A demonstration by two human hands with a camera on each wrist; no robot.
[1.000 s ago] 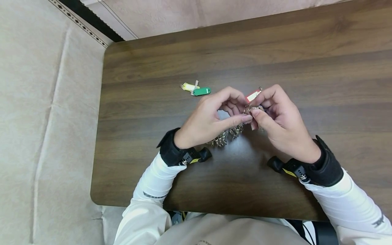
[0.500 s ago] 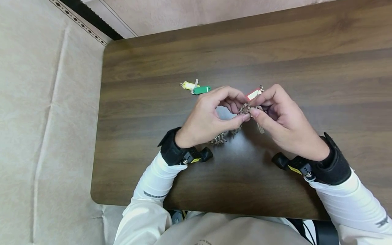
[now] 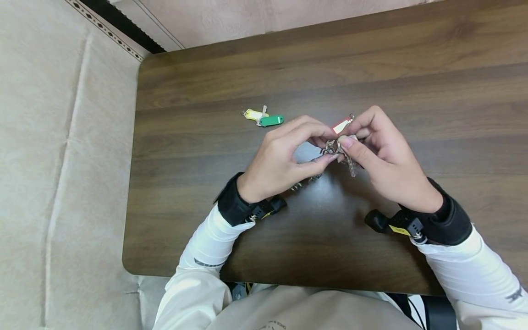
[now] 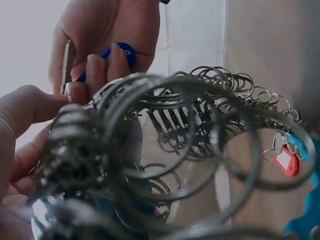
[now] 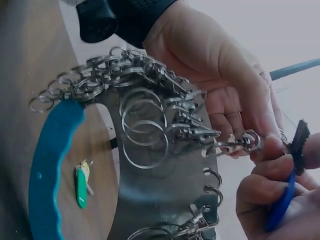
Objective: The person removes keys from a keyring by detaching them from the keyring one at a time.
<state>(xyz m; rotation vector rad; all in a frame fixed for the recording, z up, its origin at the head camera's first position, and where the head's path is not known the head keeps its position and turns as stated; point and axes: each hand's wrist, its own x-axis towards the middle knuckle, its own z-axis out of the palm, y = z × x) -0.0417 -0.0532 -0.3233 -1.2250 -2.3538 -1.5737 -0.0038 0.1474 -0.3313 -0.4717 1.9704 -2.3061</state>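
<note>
My right hand point(image 3: 383, 156) pinches a key point(image 5: 300, 145); a blue key tag point(image 5: 282, 202) shows among its curled fingers. Fingertip to fingertip with it, my left hand point(image 3: 284, 153) pinches a small metal snap clasp point(image 5: 245, 140) at the edge of a shiny metal plate point(image 5: 155, 190) with a teal handle point(image 5: 52, 150). Several metal rings point(image 4: 235, 82) with clasps line that plate, and a few large ones loom close in the left wrist view. In the head view the left hand hides most of the plate, with some clasps point(image 3: 315, 176) showing below it.
Past the fingertips lies a red key tag point(image 3: 343, 124) with a white label. Left of it, a yellow key tag point(image 3: 255, 114) and a green key tag point(image 3: 271, 120) lie together on the brown wooden table point(image 3: 198, 151). A pale padded surface point(image 3: 62, 183) borders the table's left.
The right hand has shifted slightly up and turned, and the key now hangs more visibly below its thumb. The left hand has tilted a little, hiding more of the clasps beneath it.
</note>
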